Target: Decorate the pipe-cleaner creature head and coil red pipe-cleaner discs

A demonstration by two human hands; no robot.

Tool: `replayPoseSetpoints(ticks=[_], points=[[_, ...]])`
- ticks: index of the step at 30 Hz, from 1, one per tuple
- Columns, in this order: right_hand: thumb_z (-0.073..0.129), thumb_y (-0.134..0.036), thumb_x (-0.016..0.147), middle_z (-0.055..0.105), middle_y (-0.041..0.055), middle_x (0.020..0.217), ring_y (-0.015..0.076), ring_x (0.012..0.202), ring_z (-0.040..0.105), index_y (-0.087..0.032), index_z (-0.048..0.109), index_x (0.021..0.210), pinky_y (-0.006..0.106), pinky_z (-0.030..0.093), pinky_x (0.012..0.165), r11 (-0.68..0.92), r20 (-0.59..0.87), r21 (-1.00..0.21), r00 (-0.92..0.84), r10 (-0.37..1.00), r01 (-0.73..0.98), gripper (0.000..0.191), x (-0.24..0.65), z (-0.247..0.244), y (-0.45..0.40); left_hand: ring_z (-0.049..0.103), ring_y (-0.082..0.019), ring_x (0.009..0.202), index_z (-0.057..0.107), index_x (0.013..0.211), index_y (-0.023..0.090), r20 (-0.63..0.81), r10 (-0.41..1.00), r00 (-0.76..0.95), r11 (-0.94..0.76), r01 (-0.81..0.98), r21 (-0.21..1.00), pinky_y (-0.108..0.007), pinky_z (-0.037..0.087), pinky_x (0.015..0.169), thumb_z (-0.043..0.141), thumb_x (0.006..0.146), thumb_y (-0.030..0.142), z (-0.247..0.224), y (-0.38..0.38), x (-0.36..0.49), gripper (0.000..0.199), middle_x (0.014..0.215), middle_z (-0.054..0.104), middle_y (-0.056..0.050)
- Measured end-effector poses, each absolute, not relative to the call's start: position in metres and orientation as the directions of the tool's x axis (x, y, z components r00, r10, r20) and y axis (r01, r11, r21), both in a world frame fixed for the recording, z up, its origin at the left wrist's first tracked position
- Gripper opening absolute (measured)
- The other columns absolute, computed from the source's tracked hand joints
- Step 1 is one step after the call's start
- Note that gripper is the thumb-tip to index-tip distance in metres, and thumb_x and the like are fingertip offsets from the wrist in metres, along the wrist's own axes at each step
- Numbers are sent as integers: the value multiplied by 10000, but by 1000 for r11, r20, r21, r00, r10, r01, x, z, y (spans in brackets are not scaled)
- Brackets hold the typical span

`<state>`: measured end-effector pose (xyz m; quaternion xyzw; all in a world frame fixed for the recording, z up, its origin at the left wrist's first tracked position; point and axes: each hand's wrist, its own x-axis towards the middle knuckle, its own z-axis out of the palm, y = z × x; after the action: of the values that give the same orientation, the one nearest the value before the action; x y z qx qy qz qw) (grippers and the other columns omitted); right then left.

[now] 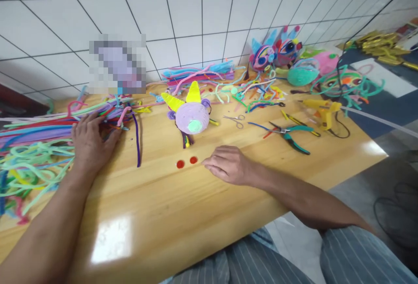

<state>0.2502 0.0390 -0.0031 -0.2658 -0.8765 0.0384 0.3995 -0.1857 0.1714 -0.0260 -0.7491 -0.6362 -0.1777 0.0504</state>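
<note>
My left hand (93, 140) lies over a pile of colourful pipe cleaners (39, 129) at the left, fingers stretched out and thumb apart. Beside it a dark purple pipe cleaner (136, 140) lies by itself on the wood. My right hand (228, 165) rests on the table with its fingers curled together; nothing shows in them. Just left of its fingertips are two flat red discs, one nearer (193, 160) and one farther (180, 164). Behind the discs sits a round lilac pipe-cleaner figure (186, 118) with yellow horns, purple curls and a mint-green round patch.
Small scissors (235, 121), teal-handled pliers (295, 136) and a yellow glue gun (323, 112) lie at the right. Finished figures (263, 58) and more pipe cleaners (199, 75) line the tiled wall. Green pipe cleaners (39, 162) tangle at the left; a cable hangs at the right.
</note>
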Motion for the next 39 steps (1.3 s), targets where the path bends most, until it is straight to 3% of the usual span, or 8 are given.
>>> replayPoseSetpoints(ticks=[4, 13, 20, 24, 28, 32, 36, 39], points=[[646, -175, 1061, 762, 20, 807, 145, 700, 677, -179, 713, 997, 300, 539, 697, 865, 677, -286, -553, 486, 411, 92, 248, -3, 38, 462, -391, 1588, 618, 1408, 140, 415, 904, 104, -199, 961, 191, -574, 329, 1322, 448, 1008, 636, -20, 165, -177, 660, 1608, 579, -242], [622, -201, 1082, 777, 10, 827, 142, 712, 680, -190, 727, 971, 295, 542, 716, 869, 631, -269, -606, 485, 415, 154, 245, -7, 33, 523, -365, 1543, 652, 1297, 184, 399, 914, 78, -163, 969, 184, -556, 384, 1286, 420, 1010, 634, -26, 171, -184, 583, 1587, 613, -198], [519, -216, 1098, 760, 117, 1030, 253, 966, 689, -144, 729, 1324, 395, 565, 904, 570, 378, -223, -469, 798, 791, 317, 252, -16, 48, 537, -404, 1511, 641, 1315, 129, 435, 894, 103, -206, 958, 198, -603, 371, 1276, 453, 997, 622, -27, 169, -180, 616, 1550, 624, -258], [519, -269, 1099, 732, 160, 1136, 297, 1036, 655, -134, 650, 1480, 444, 560, 952, 499, 234, -193, -454, 860, 845, 425, 251, -18, 60, 525, -393, 1523, 644, 1308, 132, 416, 905, 89, -187, 961, 202, -583, 376, 1276, 436, 996, 630, -24, 168, -179, 623, 1548, 628, -242], [554, -309, 1081, 713, 178, 1097, 312, 990, 639, -135, 689, 1446, 451, 559, 890, 506, 194, -192, -472, 860, 841, 426, 249, -20, 66, 492, -347, 1561, 620, 1330, 177, 372, 925, 77, -165, 963, 211, -557, 344, 1309, 447, 1021, 624, -19, 164, -176, 570, 1590, 606, -191], [548, -293, 1065, 706, 124, 1071, 266, 996, 645, -196, 755, 1351, 413, 552, 903, 450, 257, -507, -369, 893, 735, 366, 254, -21, 71, 480, -337, 1566, 609, 1339, 184, 365, 930, 50, -148, 957, 248, -545, 313, 1326, 471, 1007, 604, -16, 161, -171, 552, 1600, 598, -172], [603, -342, 1004, 639, 19, 851, 170, 744, 582, -219, 786, 1270, 319, 500, 702, 168, 105, -941, -216, 971, 295, 345, 258, -12, 71, 462, -352, 1563, 613, 1333, 165, 358, 933, 40, -153, 944, 292, -576, 282, 1331, 495, 1001, 559, -17, 162, -170, 529, 1608, 587, -181], [695, -391, 934, 612, -2, 794, 132, 635, 511, -217, 794, 1238, 283, 429, 593, -91, -76, -995, -283, 956, -42, 364, 253, 1, 63, 452, -357, 1562, 615, 1344, 146, 357, 933, 44, -164, 935, 314, -592, 270, 1331, 518, 995, 542, -19, 164, -171, 537, 1619, 576, -181]])
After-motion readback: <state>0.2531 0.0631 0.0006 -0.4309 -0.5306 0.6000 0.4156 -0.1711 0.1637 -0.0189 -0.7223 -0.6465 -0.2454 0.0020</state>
